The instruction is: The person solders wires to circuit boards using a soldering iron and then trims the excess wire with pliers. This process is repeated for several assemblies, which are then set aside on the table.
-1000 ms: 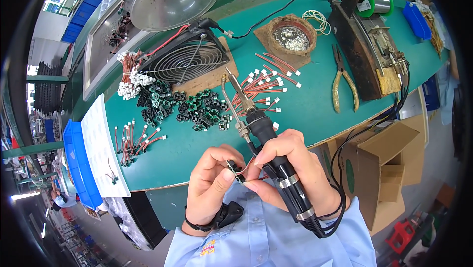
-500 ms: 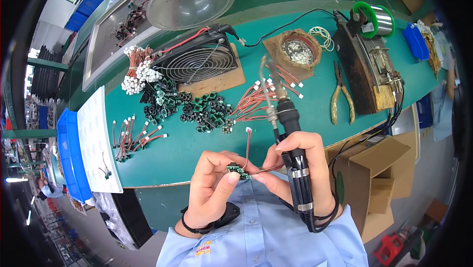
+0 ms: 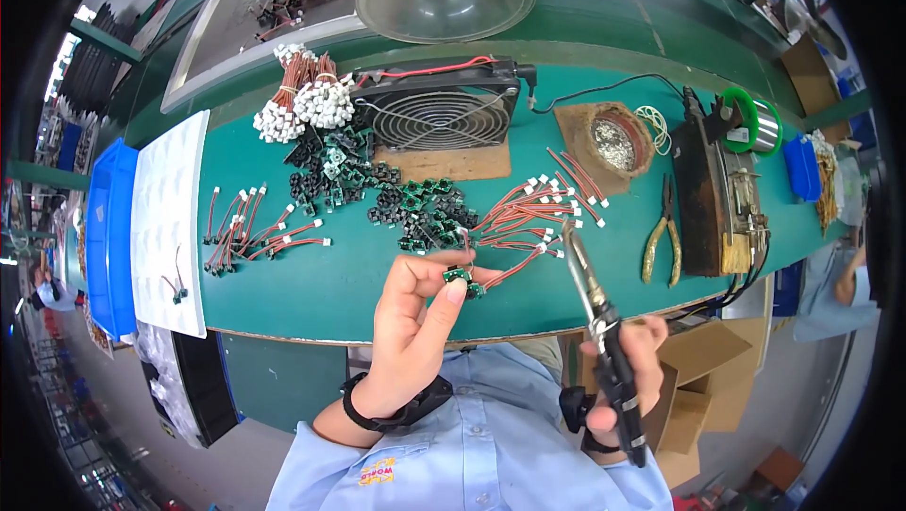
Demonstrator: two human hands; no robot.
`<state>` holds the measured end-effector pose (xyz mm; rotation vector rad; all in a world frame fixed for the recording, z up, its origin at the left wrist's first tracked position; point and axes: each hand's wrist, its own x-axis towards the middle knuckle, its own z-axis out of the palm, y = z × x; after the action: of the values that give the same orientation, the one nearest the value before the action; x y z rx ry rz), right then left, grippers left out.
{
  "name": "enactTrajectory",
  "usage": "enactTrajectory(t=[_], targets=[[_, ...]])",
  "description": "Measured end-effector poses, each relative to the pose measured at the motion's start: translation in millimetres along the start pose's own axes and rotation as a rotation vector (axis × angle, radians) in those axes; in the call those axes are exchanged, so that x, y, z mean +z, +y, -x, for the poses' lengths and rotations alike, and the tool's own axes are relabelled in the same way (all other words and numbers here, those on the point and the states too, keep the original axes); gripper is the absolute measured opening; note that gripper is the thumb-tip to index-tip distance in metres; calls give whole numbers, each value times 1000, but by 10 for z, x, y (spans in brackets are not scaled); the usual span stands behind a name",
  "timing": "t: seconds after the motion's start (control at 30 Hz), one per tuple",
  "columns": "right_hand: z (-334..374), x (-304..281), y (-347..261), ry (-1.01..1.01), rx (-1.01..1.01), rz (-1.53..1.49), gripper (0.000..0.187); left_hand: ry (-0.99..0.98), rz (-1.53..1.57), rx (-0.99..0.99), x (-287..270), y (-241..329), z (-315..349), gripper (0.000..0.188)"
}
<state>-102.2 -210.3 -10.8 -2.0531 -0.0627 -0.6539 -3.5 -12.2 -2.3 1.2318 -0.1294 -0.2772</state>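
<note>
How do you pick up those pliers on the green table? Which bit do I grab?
Probably best by both yellowish handles, coming from the near edge of the table. The pliers lie with their handles spread toward that edge and their narrow jaws pointing away. The dark box stands close on their right, so the left side looks roomier.

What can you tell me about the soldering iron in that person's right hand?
The soldering iron is long and slim, with a black handle and a metal front. It slants in the picture, tip up and leftward, rear end low. The right hand holds it by the handle. Its tip shows over the green tabletop near red wires; any contact there is unclear.
</note>
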Motion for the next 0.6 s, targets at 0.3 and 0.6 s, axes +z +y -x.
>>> enactTrajectory(t=[0.3,0.6], targets=[[10,28,-63,-267,-120,-65,47,-1,-368,117,-101,-81,-23,9],[15,49,-44,-301,-125,-97,48,-7,-452,141,-92,-73,14,9]])
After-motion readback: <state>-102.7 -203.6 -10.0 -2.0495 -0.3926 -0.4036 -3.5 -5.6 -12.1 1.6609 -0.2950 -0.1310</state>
